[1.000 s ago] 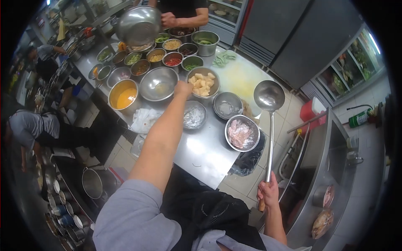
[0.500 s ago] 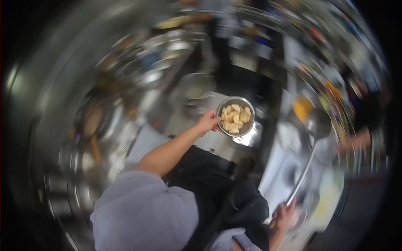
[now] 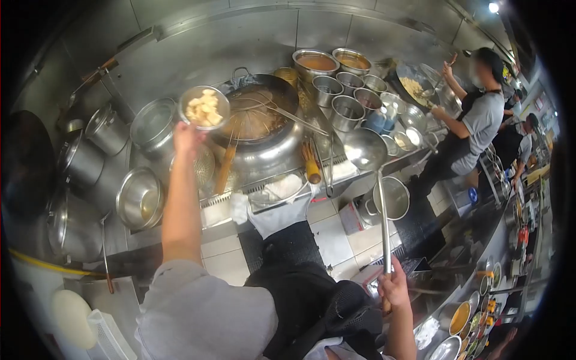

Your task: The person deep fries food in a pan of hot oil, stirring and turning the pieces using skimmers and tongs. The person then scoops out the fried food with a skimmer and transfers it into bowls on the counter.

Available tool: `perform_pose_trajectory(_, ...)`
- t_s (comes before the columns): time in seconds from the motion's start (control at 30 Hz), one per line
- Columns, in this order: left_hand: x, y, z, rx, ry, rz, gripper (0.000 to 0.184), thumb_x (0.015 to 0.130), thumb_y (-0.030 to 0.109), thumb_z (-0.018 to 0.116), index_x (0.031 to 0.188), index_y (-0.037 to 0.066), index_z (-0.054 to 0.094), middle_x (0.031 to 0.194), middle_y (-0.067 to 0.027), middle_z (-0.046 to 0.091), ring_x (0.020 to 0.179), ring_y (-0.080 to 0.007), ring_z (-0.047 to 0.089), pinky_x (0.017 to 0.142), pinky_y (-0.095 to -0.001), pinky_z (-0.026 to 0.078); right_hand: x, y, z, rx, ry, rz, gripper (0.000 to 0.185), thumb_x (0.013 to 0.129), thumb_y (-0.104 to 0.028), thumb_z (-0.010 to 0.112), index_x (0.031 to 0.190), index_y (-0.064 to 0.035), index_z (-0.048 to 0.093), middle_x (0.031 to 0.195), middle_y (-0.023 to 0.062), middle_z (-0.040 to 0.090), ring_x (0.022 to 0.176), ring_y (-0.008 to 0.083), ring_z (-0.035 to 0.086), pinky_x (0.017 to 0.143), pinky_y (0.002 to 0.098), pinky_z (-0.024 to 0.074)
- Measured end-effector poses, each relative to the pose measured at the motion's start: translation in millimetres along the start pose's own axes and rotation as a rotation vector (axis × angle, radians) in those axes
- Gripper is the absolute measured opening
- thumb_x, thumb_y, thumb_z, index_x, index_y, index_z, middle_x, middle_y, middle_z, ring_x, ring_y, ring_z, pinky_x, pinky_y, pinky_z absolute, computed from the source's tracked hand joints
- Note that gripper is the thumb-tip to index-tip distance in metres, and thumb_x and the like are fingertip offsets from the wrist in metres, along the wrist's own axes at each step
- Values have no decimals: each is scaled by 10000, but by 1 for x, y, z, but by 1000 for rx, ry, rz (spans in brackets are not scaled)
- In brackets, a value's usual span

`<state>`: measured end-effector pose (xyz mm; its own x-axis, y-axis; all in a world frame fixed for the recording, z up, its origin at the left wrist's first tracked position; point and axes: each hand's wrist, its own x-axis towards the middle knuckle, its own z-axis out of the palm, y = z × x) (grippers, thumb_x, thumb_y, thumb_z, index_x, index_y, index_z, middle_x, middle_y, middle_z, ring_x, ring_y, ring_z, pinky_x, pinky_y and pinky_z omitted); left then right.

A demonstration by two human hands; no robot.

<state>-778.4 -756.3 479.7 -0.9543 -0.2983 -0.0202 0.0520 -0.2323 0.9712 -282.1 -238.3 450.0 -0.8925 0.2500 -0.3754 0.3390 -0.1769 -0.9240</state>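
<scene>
My left hand (image 3: 188,138) grips a small steel bowl (image 3: 224,104) by its rim and holds it up at the left edge of a large wok (image 3: 282,93). Pale yellow chunks (image 3: 204,108) fill the bowl; I cannot tell what food they are. Brown liquid lies in the wok, with a wire strainer (image 3: 255,101) resting across it. Lower right, my right hand (image 3: 393,288) is closed round the handle of a long ladle (image 3: 365,149). The ladle's round head is raised before the stove edge, away from the wok.
Several steel pots (image 3: 348,111) and sauce bowls line the stove right of the wok. A bamboo brush (image 3: 311,163) lies at its front. A co-worker (image 3: 477,123) cooks at another wok further right. A tall pot (image 3: 393,198) stands below the stove edge.
My view has swung left from the prep counter to the stove. The bowl has come over beside the wok, and the ladle has come along in my right hand. Both grips stay closed.
</scene>
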Motion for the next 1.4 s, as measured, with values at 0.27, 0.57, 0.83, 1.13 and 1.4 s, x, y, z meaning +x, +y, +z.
perform_pose_trajectory(0.27, 67, -27, -49, -214, 87, -19, 181, 990, 164, 604, 862, 120, 484, 756, -105, 670, 621, -195, 682, 520, -278, 543, 196, -36, 80, -440, 75, -23, 713, 899, 37, 561, 1534, -50, 247, 614, -1, 497, 435, 101, 470, 388, 273, 382)
perform_pose_trajectory(0.57, 13, -87, -164, 164, 210, -163, 203, 979, 175, 630, 844, 123, 487, 791, -47, 630, 617, -194, 678, 533, -278, 536, 307, -12, 95, -502, -22, -26, 722, 840, 30, 553, 1514, -39, 304, 615, 7, 495, 419, 96, 443, 361, 271, 356)
perform_pose_trajectory(0.83, -11, -131, -163, 1279, 425, 281, 124, 835, 82, 659, 904, 38, 566, 1452, -263, 445, 1139, -469, 573, 905, -492, 502, 379, 11, 57, -828, -106, -306, 763, 844, -20, 566, 1540, -11, 252, 776, 98, 640, 579, 197, 563, 575, 360, 487)
perform_pose_trajectory(1.13, -41, -39, -142, 161, 558, 147, 80, 972, 99, 606, 978, 45, 547, 1081, -116, 657, 807, -231, 678, 711, -340, 577, 426, 74, 41, -1345, 68, 0, 876, 898, -236, 647, 1580, -238, 97, 968, 296, 687, 884, 485, 665, 718, 559, 509)
perform_pose_trajectory(1.4, -62, -54, -57, -203, 380, 53, 103, 999, 135, 595, 943, 108, 513, 915, -44, 655, 785, -209, 698, 715, -338, 600, 447, 71, 23, -1165, -322, -152, 992, 852, -125, 690, 1579, -114, 15, 999, 289, 675, 908, 492, 642, 762, 556, 494)
